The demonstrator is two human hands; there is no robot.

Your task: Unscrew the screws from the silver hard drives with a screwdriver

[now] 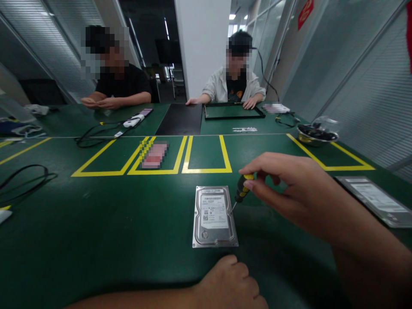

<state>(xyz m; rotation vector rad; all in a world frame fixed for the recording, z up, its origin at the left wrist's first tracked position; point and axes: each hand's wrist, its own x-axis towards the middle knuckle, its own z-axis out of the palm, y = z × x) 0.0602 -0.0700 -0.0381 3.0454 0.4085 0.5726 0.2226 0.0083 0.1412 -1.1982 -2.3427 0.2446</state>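
Observation:
A silver hard drive with a white label lies flat on the green table in front of me. My right hand pinches a small screwdriver by its yellow-topped, dark handle. The screwdriver is tilted, and its thin shaft points down to the right edge of the drive, where the tip seems to touch. Below the drive, close to my body, my left hand rests on the table, curled into a fist with its back toward me. It is apart from the drive, and nothing shows in its fingers.
Another drive-like device lies at the right, partly behind my forearm. Yellow tape outlines mark the table, with a pink phone-like item in one. A metal bowl holds dark parts. Across sit two people, one touching a black frame.

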